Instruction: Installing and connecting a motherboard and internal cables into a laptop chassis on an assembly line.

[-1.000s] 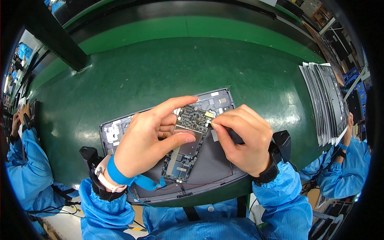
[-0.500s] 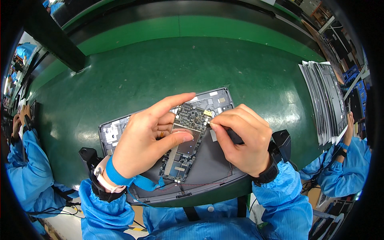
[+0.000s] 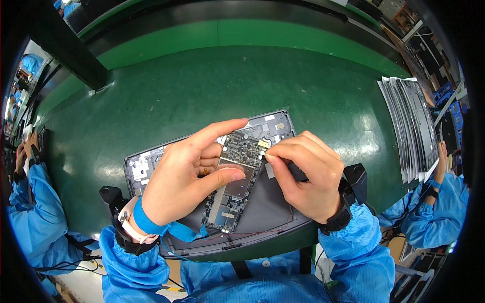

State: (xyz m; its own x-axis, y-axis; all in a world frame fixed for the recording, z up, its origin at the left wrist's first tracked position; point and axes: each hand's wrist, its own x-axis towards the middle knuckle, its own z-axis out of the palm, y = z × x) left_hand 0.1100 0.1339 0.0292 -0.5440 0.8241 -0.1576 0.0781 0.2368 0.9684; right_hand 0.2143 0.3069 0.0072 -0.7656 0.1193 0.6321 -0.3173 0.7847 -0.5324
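Observation:
A dark circuit board (image 3: 233,189) is held slantwise over a grey laptop cover (image 3: 202,247). My left hand (image 3: 184,174) is closed around the board's left side, thumb on its face and fingers curled at the far edge, the forefinger stretched out. At the board's upper right edge, beside a yellow patch (image 3: 263,144) and small white connectors, my right hand (image 3: 308,174) pinches with thumb and forefinger. What sits between those fingertips is too small to make out. A thin red wire (image 3: 262,233) runs along the cover's near side.
A blue wrist strap (image 3: 149,214) is around my left wrist. The green table (image 3: 166,91) spreads beyond the cover. At the right stands a stack of thin panels with white sheets (image 3: 406,129). Co-workers in blue sleeves (image 3: 43,197) are at both sides. A dark post (image 3: 70,48) rises at the far left.
The board has shifted very slightly in my left hand, its upper end a touch to the right. My right hand keeps its pinch at the board's edge.

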